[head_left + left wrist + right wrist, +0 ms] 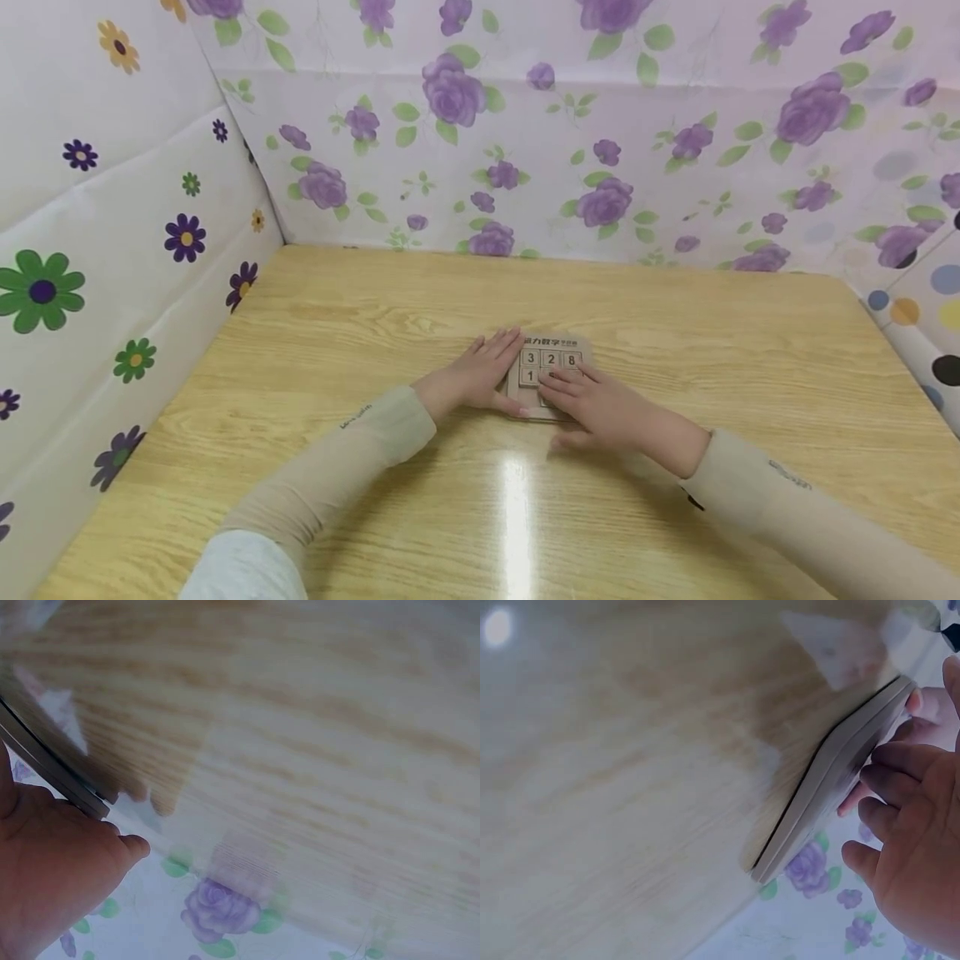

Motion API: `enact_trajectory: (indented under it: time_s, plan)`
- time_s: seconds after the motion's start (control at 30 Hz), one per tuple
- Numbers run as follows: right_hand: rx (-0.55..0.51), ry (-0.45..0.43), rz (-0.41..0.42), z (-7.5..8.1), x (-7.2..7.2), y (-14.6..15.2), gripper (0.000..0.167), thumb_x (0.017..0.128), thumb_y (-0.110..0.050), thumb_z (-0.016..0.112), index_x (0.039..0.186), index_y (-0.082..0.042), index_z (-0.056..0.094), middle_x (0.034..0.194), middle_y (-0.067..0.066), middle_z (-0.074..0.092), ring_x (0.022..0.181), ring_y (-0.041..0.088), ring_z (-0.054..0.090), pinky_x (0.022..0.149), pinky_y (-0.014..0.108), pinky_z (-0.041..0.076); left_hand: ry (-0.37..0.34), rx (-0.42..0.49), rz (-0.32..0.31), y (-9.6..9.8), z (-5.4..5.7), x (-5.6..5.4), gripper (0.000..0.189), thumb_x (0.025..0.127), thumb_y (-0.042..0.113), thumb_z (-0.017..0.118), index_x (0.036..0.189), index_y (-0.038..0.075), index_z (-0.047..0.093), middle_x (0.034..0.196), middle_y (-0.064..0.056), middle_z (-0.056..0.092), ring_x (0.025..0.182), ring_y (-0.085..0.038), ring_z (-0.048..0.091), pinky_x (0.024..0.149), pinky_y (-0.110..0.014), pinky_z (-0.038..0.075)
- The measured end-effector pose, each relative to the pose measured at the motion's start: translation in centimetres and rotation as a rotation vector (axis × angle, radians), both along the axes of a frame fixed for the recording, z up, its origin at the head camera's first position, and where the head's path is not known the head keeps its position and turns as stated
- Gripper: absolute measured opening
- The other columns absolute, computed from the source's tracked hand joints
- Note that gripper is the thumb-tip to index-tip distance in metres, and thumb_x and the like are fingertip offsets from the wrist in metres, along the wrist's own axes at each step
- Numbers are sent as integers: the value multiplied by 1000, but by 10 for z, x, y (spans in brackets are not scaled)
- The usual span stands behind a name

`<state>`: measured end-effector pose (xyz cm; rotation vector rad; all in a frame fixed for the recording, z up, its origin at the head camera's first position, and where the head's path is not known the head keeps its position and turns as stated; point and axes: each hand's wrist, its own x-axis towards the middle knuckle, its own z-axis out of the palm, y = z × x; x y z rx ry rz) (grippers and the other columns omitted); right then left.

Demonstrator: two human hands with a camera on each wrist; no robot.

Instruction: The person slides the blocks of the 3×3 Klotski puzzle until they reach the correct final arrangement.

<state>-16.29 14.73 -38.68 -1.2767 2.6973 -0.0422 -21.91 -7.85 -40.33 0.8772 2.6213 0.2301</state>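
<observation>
A wooden number slide puzzle (552,343) lies flat on the table, its tiles 3, 2, 8 and 1 readable in the head view. My left hand (482,377) holds the puzzle's left side, with the thumb at the lower left and the fingers along the upper left. The right hand (609,408) rests over the lower right tiles, fingers extended onto them and hiding several. In the right wrist view, that hand's fingers (897,778) reach over the tilted-looking puzzle edge (832,780). The left wrist view has the left hand (60,862) against the puzzle's edge (52,765).
The wood-grain table (390,308) reflects a bright streak of light in front of the puzzle. A cloth with purple flowers (555,150) stands behind it. On the left is a white cloth with coloured daisies (135,217); a dotted cloth (922,308) is at the right.
</observation>
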Motion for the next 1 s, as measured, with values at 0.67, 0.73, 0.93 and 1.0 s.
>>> enact_trajectory:
  time_s: [0.67, 0.73, 0.93, 1.0]
  plan:
    - [-26, -29, 27, -1, 9, -11, 82, 89, -58, 51, 146, 0, 35, 154, 14, 31, 143, 32, 25, 118, 52, 17, -12, -1, -9, 2, 4, 1, 116, 78, 67, 62, 153, 7, -4, 160, -8, -10, 147, -23, -7, 120, -42, -2]
    - [-12, -34, 26, 0, 8, -13, 82, 90, -58, 50, 146, -1, 33, 154, 13, 30, 144, 31, 24, 118, 51, 15, -12, -5, -7, 2, 4, 1, 116, 78, 67, 61, 153, 7, -4, 160, -7, -10, 147, -23, -7, 120, -42, -2]
    - [-41, -59, 12, -1, 8, -5, 80, 91, -54, 52, 146, 0, 34, 154, 14, 29, 143, 33, 23, 118, 54, 16, -12, -1, 5, 1, 3, 1, 117, 77, 67, 62, 153, 7, -3, 160, -8, -9, 147, -23, -7, 120, -42, -2]
    - [-47, -62, -6, -1, 10, 2, 79, 91, -53, 53, 146, -1, 34, 155, 14, 28, 144, 33, 22, 117, 53, 16, -10, 0, 7, 1, 3, 1, 117, 77, 68, 62, 153, 7, -3, 160, -8, -8, 147, -23, -7, 120, -42, -2]
